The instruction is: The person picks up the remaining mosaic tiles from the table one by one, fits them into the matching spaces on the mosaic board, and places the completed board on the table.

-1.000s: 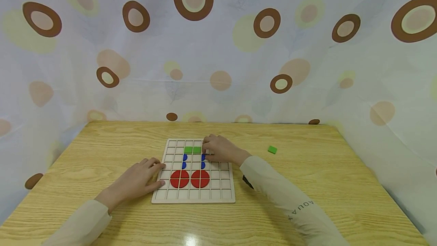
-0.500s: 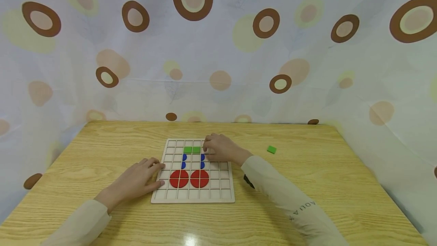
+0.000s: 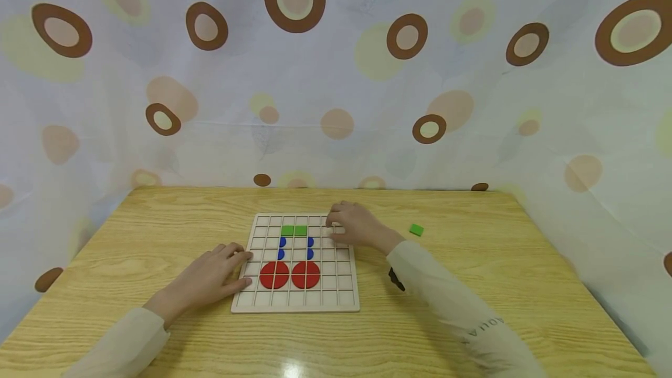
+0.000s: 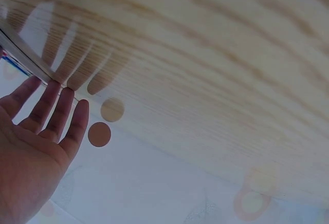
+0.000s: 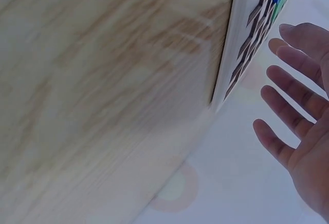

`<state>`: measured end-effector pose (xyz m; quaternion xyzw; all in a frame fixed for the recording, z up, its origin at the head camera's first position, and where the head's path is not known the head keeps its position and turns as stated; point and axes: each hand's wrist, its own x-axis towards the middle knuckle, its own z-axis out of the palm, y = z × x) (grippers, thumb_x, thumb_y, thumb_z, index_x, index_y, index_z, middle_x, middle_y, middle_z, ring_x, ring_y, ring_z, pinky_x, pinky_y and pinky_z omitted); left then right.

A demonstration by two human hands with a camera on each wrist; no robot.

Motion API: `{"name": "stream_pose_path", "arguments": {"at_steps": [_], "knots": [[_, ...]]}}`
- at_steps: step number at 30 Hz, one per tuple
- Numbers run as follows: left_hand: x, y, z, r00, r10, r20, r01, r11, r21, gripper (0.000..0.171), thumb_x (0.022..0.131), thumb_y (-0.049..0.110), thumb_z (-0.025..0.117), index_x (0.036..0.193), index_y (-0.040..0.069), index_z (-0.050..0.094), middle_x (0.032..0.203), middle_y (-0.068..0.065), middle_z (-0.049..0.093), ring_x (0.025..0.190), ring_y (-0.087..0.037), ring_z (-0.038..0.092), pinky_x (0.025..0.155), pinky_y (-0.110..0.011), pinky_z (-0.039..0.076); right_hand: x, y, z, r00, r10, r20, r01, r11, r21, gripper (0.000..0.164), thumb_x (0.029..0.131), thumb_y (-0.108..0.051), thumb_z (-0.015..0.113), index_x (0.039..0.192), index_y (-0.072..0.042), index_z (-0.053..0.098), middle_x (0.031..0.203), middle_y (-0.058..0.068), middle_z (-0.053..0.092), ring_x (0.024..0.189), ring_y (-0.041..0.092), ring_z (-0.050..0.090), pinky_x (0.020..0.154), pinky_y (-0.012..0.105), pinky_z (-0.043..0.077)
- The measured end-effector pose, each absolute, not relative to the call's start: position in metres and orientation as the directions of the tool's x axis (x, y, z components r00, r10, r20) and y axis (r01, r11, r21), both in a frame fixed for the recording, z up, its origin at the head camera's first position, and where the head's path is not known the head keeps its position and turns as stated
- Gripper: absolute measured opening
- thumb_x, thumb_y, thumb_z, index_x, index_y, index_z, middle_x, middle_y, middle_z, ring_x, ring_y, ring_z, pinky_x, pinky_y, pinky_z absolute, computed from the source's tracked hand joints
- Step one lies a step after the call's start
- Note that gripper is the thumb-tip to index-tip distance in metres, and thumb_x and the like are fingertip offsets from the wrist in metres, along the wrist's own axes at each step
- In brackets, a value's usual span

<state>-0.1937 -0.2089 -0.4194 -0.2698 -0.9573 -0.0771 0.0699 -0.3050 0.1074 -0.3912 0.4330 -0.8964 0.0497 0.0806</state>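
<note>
A pale gridded board (image 3: 336,301) lies on the table. My left hand (image 3: 205,277) rests at its left edge, thumb and fingertips on the rim; in the left wrist view the fingers (image 4: 75,126) are extended along that edge. Over the board's upper right hovers my right hand (image 3: 359,225). Its fingers (image 5: 288,82) are spread in the right wrist view, with nothing between them. Set in the grid are two green squares (image 3: 287,230), several blue half-circles (image 3: 311,254) and two red discs (image 3: 268,272), each crossed by grid lines.
One loose green square (image 3: 416,230) lies on the wooden table (image 3: 472,261), right of the board and beyond the right wrist. A curtain (image 3: 336,74) with brown and yellow spots hangs behind and along both sides. A dark band (image 3: 396,279) shows under the right sleeve.
My right hand has moved right, away from the green squares and blue half-circles, uncovering grid cells beside them. The left hand stays at the board's edge.
</note>
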Motion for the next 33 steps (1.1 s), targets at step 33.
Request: {"name": "stream_pose_path", "arguments": {"at_steps": [33], "knots": [[-0.192,-0.209,-0.417,-0.846,0.504,0.171,0.526,0.843,0.115,0.049,0.086,0.045,0.057,0.122,0.011,0.056,0.121,-0.008,0.054,0.108,-0.027,0.053,0.085,-0.047,0.047,-0.307,0.223,-0.4,-0.799,-0.58,0.161,-0.596,0.799,-0.078,0.02,0.081,-0.027,0.068,0.095,-0.014,0.067,0.1,0.004,0.061,0.09,0.026,0.054,0.073,0.046,0.048]]}}
